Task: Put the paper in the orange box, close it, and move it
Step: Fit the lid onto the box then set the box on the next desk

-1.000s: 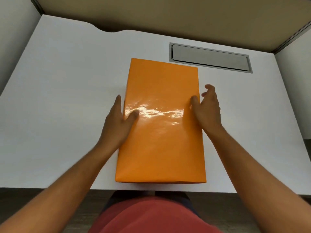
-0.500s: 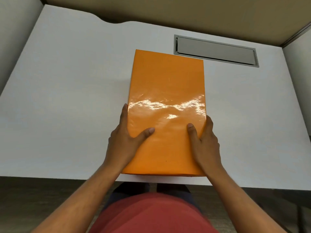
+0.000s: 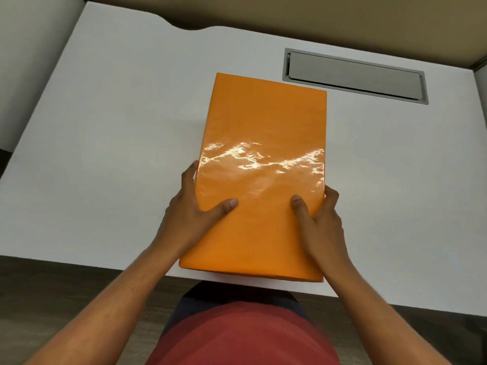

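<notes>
— How is it held?

— Both hands clamp the orange box (image 3: 259,164) from its two long sides. The left hand (image 3: 189,219) has its thumb laid across the lid and its fingers down the left wall; the right hand (image 3: 322,227) mirrors it, thumb on the lid, fingers wrapped round the right wall.

— Open or closed?

— The lid is on, flush all round, so nothing inside shows. Whether the paper is in there I cannot tell.

— Which way does it run?

— Its long axis runs away from the person, one short end towards the body, the other towards the far side of the white desk (image 3: 105,154). The glossy top catches a band of glare across the middle.

— And where is it?

— At the near middle of the desk, its near end jutting just past the desk edge, above the person's red shirt (image 3: 245,335). It may be lifted slightly; the view doesn't settle that. The far right corner lies near the grey cable hatch (image 3: 355,75).
</notes>
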The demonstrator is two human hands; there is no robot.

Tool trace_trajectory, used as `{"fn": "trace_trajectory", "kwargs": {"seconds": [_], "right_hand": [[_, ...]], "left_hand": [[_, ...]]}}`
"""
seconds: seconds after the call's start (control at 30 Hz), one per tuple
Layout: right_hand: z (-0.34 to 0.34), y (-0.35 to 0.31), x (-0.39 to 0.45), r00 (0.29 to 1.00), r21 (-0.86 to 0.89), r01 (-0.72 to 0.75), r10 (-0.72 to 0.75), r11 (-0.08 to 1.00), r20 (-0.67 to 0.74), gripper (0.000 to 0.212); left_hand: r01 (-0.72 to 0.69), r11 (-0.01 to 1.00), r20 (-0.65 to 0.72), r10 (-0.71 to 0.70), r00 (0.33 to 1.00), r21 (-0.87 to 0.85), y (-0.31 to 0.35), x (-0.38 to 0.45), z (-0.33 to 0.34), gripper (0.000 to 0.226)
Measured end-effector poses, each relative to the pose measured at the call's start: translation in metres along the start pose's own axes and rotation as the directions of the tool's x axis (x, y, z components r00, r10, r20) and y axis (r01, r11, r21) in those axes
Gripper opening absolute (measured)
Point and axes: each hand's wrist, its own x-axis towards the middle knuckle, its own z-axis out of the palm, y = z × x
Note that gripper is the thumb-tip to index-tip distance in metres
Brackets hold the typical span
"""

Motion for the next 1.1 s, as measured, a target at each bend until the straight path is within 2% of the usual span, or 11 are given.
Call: {"fn": "trace_trajectory", "kwargs": {"seconds": [0.1, 0.17, 0.23, 0.3, 0.4, 0.5, 0.57, 0.87, 1.1], "right_hand": [[-0.014, -0.007, 0.024, 0.996, 0.011, -0.081, 0.081, 0.997, 0.044, 0.049], [-0.020, -0.016, 0.043, 0.992, 0.093, -0.113, 0.106, 0.989, 0.070, 0.055], [-0.022, -0.024, 0.057, 0.988, 0.208, -0.125, 0.103, 0.970, 0.114, 0.071], [-0.019, -0.027, 0.063, 0.990, 0.278, -0.111, 0.080, 0.954, 0.120, 0.077], [-0.013, -0.022, 0.065, 0.994, 0.312, -0.072, 0.043, 0.947, 0.100, 0.078], [-0.012, -0.019, 0.067, 0.992, 0.315, -0.074, 0.039, 0.946, 0.116, 0.080], [-0.011, -0.017, 0.069, 0.991, 0.329, -0.082, 0.042, 0.941, 0.127, 0.079], [-0.006, -0.014, 0.076, 0.993, 0.313, -0.059, 0.025, 0.948, 0.111, 0.078], [-0.003, -0.026, 0.071, 0.994, 0.278, -0.093, 0.072, 0.956, 0.084, 0.069]], "left_hand": [[0.057, 0.998, 0.003, -0.057, 0.998, -0.008, 0.011, 0.021, -0.009, 0.105], [0.103, 0.990, 0.010, -0.102, 0.995, -0.096, 0.025, 0.039, -0.014, 0.106], [0.124, 0.975, 0.040, -0.119, 0.992, -0.186, 0.038, 0.054, -0.013, 0.106], [0.115, 0.965, 0.042, -0.108, 0.993, -0.236, 0.043, 0.064, -0.009, 0.097], [0.148, 0.957, 0.028, -0.145, 0.989, -0.251, 0.045, 0.065, -0.002, 0.092], [0.262, 0.915, 0.106, -0.241, 0.965, -0.306, 0.046, 0.064, 0.002, 0.072], [0.310, 0.897, 0.122, -0.286, 0.950, -0.314, 0.050, 0.065, 0.002, 0.067], [0.293, 0.898, 0.108, -0.273, 0.956, -0.329, 0.043, 0.072, 0.002, 0.072], [0.290, 0.876, 0.180, -0.237, 0.955, -0.386, 0.030, 0.084, -0.008, 0.085]]}}
